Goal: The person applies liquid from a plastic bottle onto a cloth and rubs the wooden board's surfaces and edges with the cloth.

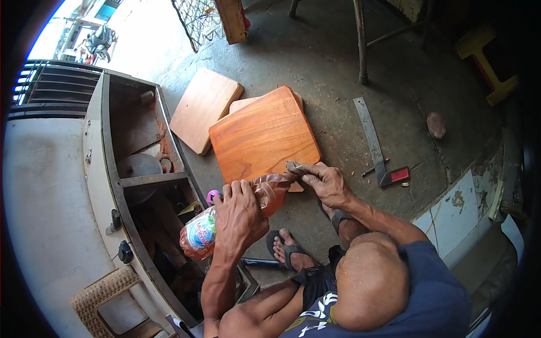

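Observation:
My left hand (239, 211) is wrapped round a clear plastic bottle (200, 234) with a blue and white label and reddish-brown liquid inside. The bottle lies tilted, its neck toward my right. At its mouth, my right hand (327, 183) pinches a small greyish cloth (295, 167), which seems to touch the opening. Just beyond both hands lies a wooden board (265, 132) with a glossy orange-brown surface. It rests partly over a paler board, most of which is hidden.
A pale board (203, 107) lies farther left. An open cabinet (149, 180) stands at left, with a pink tape measure (213, 196) near its edge. At right on the floor are a metal try square (372, 141) and a round disc (435, 124). Stool legs (360, 42) stand behind.

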Tool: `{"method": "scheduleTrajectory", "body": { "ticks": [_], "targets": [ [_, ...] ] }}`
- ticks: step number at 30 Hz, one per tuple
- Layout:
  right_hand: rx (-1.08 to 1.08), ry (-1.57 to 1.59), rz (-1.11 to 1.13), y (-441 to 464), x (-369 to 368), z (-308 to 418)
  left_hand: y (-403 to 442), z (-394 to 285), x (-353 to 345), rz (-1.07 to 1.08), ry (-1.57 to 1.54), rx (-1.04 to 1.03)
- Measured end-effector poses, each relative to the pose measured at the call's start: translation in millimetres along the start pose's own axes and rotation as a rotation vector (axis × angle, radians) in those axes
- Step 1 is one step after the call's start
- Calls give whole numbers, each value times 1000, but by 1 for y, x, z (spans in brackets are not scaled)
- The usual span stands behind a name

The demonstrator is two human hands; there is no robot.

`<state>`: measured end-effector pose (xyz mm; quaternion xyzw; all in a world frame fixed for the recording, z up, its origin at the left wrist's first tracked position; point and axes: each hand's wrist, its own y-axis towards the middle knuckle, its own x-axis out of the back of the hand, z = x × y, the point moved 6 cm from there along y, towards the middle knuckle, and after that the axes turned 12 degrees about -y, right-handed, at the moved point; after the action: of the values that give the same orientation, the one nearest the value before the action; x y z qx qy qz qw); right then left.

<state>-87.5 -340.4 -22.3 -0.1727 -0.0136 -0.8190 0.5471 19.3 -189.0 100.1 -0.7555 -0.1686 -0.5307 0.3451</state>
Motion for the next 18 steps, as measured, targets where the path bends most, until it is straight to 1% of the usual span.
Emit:
{"method": "scheduleTrajectory", "body": {
  "ticks": [4, 6, 9, 12, 18],
  "targets": [
    [12, -17, 5, 0, 1, -3, 1, 1, -4, -14, -8, -11],
    [-36, -40, 1, -2, 1, -6, 0, 1, -5, -12, -4, -19],
    [-3, -74, -29, -1, 1, -10, 0, 0, -4, -17, -11, -25],
    [-42, -4, 10, -2, 2, -8, 1, 0, -4, 6, -11, -10],
    [-60, -26, 2, -2, 2, -11, 2, 2, -8, 8, -25, -16]
  ]
}}
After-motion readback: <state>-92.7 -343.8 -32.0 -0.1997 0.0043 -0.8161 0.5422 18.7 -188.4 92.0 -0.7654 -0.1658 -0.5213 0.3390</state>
